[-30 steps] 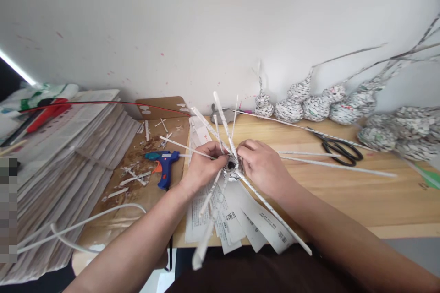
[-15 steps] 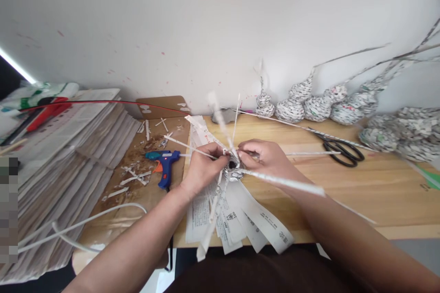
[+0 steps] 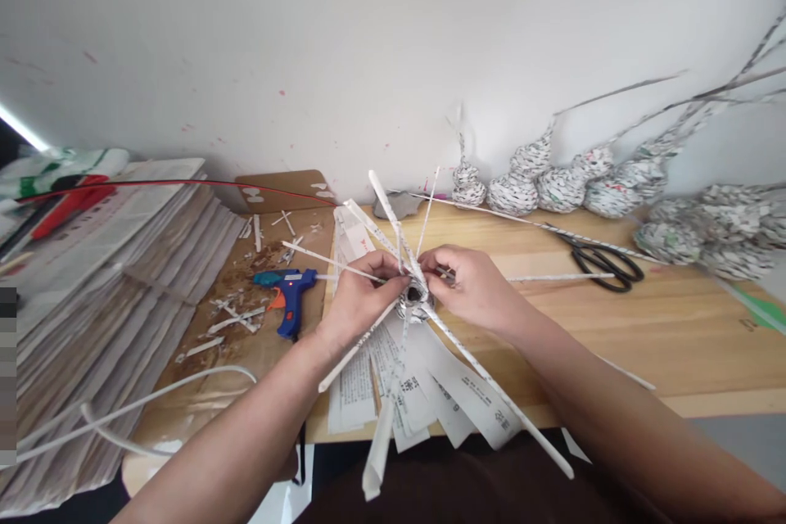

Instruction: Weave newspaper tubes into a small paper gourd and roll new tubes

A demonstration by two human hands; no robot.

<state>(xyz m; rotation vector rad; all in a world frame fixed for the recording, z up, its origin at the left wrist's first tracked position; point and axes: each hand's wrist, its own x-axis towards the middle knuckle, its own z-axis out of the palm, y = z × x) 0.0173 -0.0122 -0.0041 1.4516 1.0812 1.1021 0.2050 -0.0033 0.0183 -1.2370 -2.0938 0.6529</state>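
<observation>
Between my hands is a small woven newspaper piece with a dark round opening on top. Rolled paper tubes stick out from it on all sides. My left hand is closed at its left rim, thumb and fingers pinching the weave by the base of a tube. On the right, my right hand has its fingertips pinched on a tube at the rim; the exact grip is partly hidden. Under the piece, printed paper strips lie fanned over the table edge.
A blue glue gun lies left among paper scraps on cardboard. Beyond it is a stack of newspapers. Black scissors rest to the right. Several woven gourd shapes line the wall, with more woven pieces at far right.
The front right tube has swung down toward me, and a front left tube now points out left under my left hand. Both hands stay at the rim. The view has shifted slightly.
</observation>
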